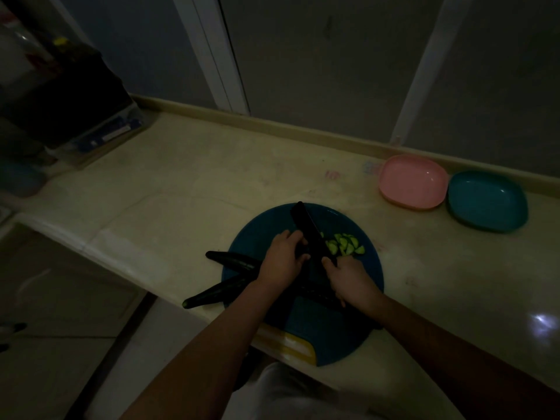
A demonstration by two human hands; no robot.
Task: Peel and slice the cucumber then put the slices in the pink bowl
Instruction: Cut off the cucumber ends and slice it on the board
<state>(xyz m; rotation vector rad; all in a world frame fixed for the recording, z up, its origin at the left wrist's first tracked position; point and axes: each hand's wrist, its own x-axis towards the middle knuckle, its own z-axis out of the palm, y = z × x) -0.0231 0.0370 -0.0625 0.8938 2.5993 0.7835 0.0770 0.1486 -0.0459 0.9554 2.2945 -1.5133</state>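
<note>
On the round blue cutting board [260, 234] lies a small pile of pale green cucumber slices [345, 244]. My left hand [280, 262] curls its fingers round a dark piece of cucumber [300, 253] just left of the knife blade. My right hand [351, 283] grips the handle of a black knife [306, 228], whose blade points away from me across the board. Two whole dark cucumbers [233, 261] lie at the board's left edge, partly under my left forearm. The pink bowl [412, 181] stands at the back right, apart from the board, and looks empty.
A teal bowl [486, 201] sits right beside the pink one. Boxes and dark containers [91, 122] are stacked at the counter's far left. The counter edge runs diagonally in front of me; the board overhangs it slightly. The scene is dim.
</note>
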